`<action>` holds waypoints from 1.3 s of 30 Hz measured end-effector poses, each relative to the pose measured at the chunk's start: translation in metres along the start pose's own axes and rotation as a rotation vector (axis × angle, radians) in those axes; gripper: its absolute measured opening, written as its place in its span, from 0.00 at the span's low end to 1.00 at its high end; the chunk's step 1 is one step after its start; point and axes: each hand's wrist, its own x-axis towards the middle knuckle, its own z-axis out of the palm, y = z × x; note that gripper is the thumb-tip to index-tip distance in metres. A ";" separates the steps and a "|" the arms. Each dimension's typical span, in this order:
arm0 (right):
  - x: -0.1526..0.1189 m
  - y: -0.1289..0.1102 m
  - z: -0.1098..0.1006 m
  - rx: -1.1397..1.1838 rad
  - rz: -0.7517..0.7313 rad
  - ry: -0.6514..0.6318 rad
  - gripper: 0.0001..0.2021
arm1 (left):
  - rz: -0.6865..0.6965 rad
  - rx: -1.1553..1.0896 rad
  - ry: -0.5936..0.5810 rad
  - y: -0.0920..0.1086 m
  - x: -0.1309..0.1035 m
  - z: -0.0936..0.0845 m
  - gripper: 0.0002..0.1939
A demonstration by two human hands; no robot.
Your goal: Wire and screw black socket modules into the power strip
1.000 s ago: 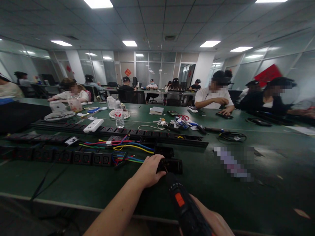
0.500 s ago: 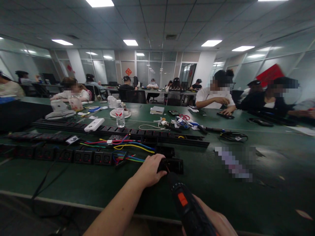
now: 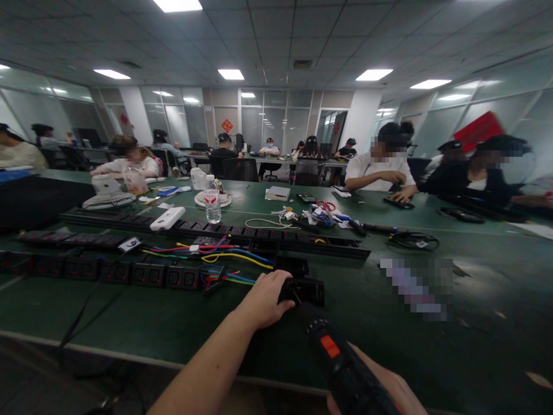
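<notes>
My left hand [image 3: 264, 300] grips the left end of a small black socket block [image 3: 305, 290] lying on the green table [image 3: 129, 323]. My right hand [image 3: 389, 389], at the bottom edge, holds a black electric screwdriver [image 3: 334, 357] with an orange switch; its tip points at the block beside my left fingers. Coloured wires [image 3: 224, 259] run from the block's left side to a row of black socket modules [image 3: 147, 274].
Long black power strips [image 3: 242, 236] lie across the table behind the block. A water bottle [image 3: 212, 203], a white box [image 3: 167, 218], scissors and cables sit farther back. Several people sit at the far side and at other tables. The table's front edge is close to me.
The view has shifted slightly; the screwdriver and my right hand sit a little lower and to the right in frame. My left hand stays on the block.
</notes>
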 end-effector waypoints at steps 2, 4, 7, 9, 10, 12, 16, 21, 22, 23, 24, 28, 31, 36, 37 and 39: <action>0.001 0.000 0.001 -0.009 -0.026 0.018 0.24 | 0.004 0.003 0.009 0.000 0.000 0.000 0.25; 0.002 0.002 0.002 -0.036 -0.052 0.032 0.22 | 0.004 0.006 0.010 -0.001 0.000 0.000 0.25; 0.002 0.004 0.004 -0.038 -0.082 0.066 0.22 | 0.008 0.008 0.008 -0.001 0.000 0.001 0.25; 0.003 0.004 0.004 -0.007 -0.062 0.077 0.23 | 0.012 0.009 0.009 -0.001 0.000 0.001 0.25; 0.002 0.003 0.004 0.006 -0.044 0.068 0.23 | 0.012 0.009 0.012 -0.001 -0.001 0.001 0.25; 0.002 -0.001 0.003 0.020 -0.011 0.037 0.24 | 0.012 0.010 0.014 -0.001 0.000 0.001 0.25; 0.001 -0.018 -0.006 0.031 0.061 -0.004 0.25 | 0.013 0.007 0.004 0.000 0.000 0.000 0.24; 0.004 -0.044 -0.018 0.108 0.066 -0.173 0.23 | 0.002 -0.005 -0.009 0.001 0.001 -0.001 0.23; 0.005 -0.048 -0.020 0.128 0.056 -0.205 0.24 | 0.000 -0.011 -0.010 0.001 0.001 -0.001 0.23; 0.006 -0.050 -0.020 0.144 0.043 -0.232 0.23 | -0.002 -0.018 -0.011 0.000 0.001 -0.001 0.23; 0.006 -0.052 -0.020 0.150 0.032 -0.253 0.24 | -0.005 -0.024 -0.011 0.000 0.000 -0.001 0.23; 0.007 -0.056 -0.019 0.119 0.042 -0.275 0.27 | -0.023 -0.025 -0.021 -0.002 0.001 0.001 0.25; 0.006 -0.060 -0.023 0.103 0.032 -0.241 0.27 | -0.021 -0.019 -0.025 -0.002 0.001 0.001 0.24; 0.007 -0.061 -0.030 0.081 0.047 -0.203 0.22 | -0.022 0.001 -0.021 -0.002 0.001 0.003 0.24; 0.008 -0.059 -0.029 0.066 0.059 -0.199 0.21 | -0.020 0.004 -0.017 -0.002 0.000 0.003 0.24; 0.009 -0.055 -0.027 0.029 0.062 -0.178 0.20 | -0.016 0.006 -0.008 -0.003 0.000 0.004 0.24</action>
